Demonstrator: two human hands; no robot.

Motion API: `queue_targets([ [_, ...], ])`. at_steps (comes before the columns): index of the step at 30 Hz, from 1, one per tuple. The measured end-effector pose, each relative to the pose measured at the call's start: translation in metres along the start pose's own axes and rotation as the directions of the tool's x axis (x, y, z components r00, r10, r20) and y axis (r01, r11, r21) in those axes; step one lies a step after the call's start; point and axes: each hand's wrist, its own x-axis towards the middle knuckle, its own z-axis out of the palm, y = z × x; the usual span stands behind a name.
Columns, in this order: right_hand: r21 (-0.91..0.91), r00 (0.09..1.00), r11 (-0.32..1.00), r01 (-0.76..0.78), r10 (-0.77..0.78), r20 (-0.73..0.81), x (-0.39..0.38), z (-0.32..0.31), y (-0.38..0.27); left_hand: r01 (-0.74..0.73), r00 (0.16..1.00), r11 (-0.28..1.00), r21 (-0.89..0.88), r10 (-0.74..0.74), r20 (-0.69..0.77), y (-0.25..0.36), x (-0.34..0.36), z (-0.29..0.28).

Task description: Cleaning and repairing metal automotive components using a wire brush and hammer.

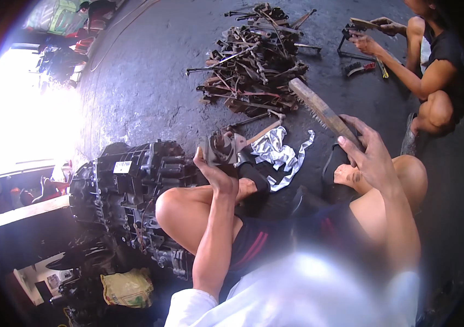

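Note:
My right hand [371,155] grips a wire brush [319,106] by one end of its long wooden back. The brush slants up and to the left, bristles facing the lower left. In my left hand [215,171] is a greasy metal part [225,148], blocky with a rounded middle; the thumb stands up along its left side and the other fingers are mostly hidden. Brush and part are apart from each other. A white-and-grey rag [278,152] lies crumpled on the floor between my feet, just right of the metal part.
A heap of dirty metal rods and brackets [253,68] lies ahead. A large gearbox [134,180] stands close on my left, with a yellow sack [128,288] nearer me. At the far right another person [439,82] squats, holding a brush and a dark part; a red-handled brush [360,69] lies nearby.

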Motion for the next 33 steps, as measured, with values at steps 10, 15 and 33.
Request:
queue_targets([
  [10,0.274,0.991,0.953,-0.131,0.12,0.057,-0.024,0.087,0.031,-0.271,0.953,0.896,0.351,0.302,-0.036,-0.011,0.014,-0.016],
  [15,0.285,0.997,0.956,-0.074,0.062,0.052,-0.019,0.153,0.061,-0.262,0.965,0.912,0.314,0.252,0.073,-0.008,0.01,-0.011],
  [33,0.39,0.937,0.917,-0.09,0.211,-0.28,0.08,0.166,0.219,-0.481,0.868,0.873,0.073,0.487,-0.096,0.115,-0.024,0.01],
])
